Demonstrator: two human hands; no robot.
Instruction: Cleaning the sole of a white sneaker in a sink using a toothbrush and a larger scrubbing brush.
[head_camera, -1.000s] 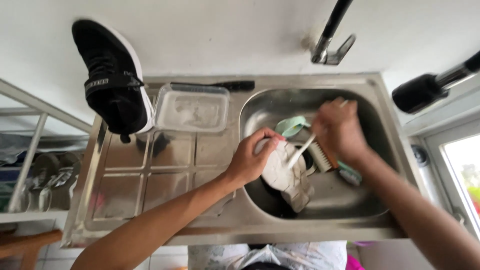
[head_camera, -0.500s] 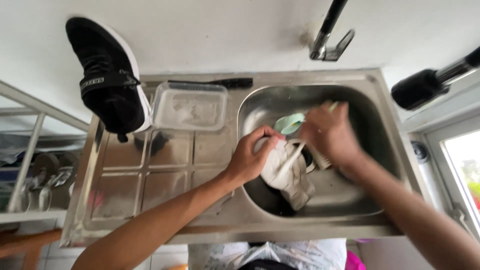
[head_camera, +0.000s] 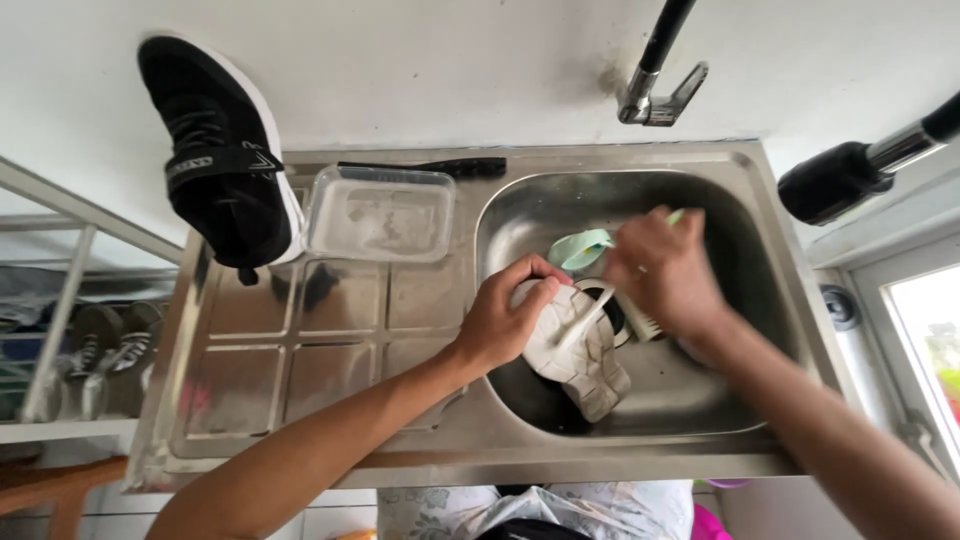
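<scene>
Left hand (head_camera: 505, 322) fingers grip white shoe (head_camera: 580, 350) – right hand (head_camera: 660, 270) fingers clasp brush (head_camera: 582, 315); black shoe (head_camera: 220, 160) well apart

Left hand (head_camera: 505, 322) clamps the heel end of a dirty white shoe (head_camera: 580, 350), sole up, over the steel sink (head_camera: 740, 400), while the right hand (head_camera: 662, 270) grips a small brush (head_camera: 585, 313) with its head pressed to the sole. A scrubbing brush (head_camera: 640, 318) and a pale green lid (head_camera: 580, 248) lie in the basin just behind. On the drainboard sits a clear plastic tub (head_camera: 380, 213), with a black sneaker (head_camera: 220, 155) propped against the wall beside it.
</scene>
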